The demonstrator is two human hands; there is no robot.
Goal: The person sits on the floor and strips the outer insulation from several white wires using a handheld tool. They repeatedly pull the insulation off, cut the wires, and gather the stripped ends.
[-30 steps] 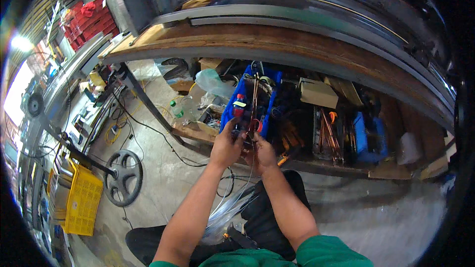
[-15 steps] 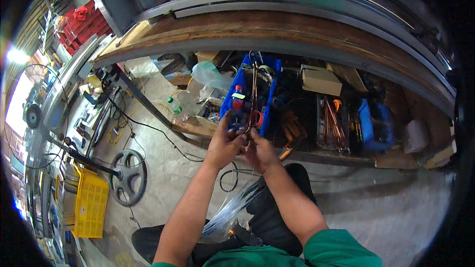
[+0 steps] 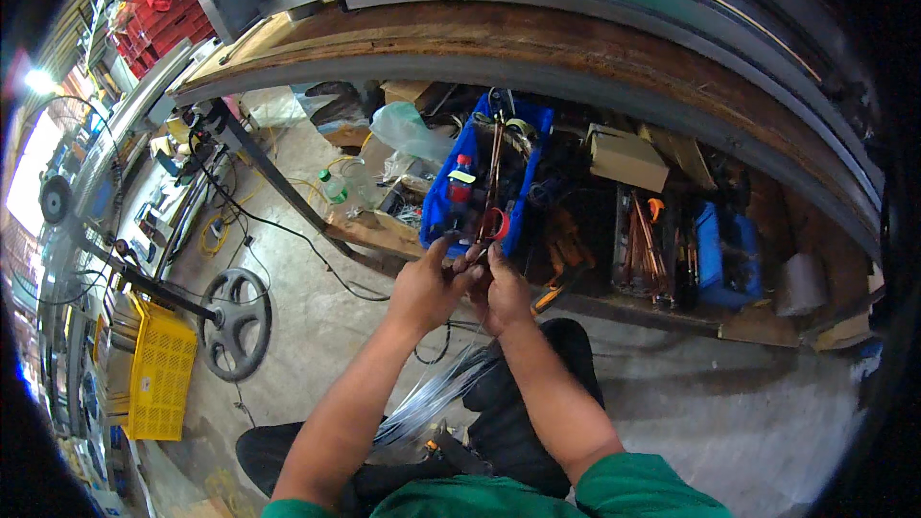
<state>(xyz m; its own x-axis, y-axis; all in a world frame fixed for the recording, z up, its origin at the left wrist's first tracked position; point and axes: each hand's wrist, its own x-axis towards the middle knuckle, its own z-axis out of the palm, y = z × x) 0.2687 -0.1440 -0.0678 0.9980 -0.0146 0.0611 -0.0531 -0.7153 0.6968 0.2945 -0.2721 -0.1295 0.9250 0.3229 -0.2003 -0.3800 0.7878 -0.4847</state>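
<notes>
My left hand point(image 3: 425, 290) and my right hand point(image 3: 504, 295) meet in front of the blue bin point(image 3: 434, 201), with fingers closed. Between the fingertips is the near end of a slim bundle of copper-coloured tubes point(image 3: 495, 168), which stretches away from me over the bin. Exactly how each finger grips it is partly hidden. Beside the tubes in the bin are a red-capped bottle point(image 3: 461, 182) and a red ring-shaped roll point(image 3: 496, 224). A bundle of thin silvery wires point(image 3: 434, 397) lies across my lap below my hands.
A wooden workbench point(image 3: 422, 38) spans the space above the bin. On its lower shelf are a cardboard box point(image 3: 625, 161), copper-coloured rods point(image 3: 649, 245) and another blue bin point(image 3: 718, 259). At left stand a handwheel point(image 3: 235, 324) and a yellow crate point(image 3: 161, 372). Cables point(image 3: 278, 247) cross the floor.
The view has shifted slightly, and both hands appear a little further left. My fingers remain together at the near end of the copper-coloured tubes.
</notes>
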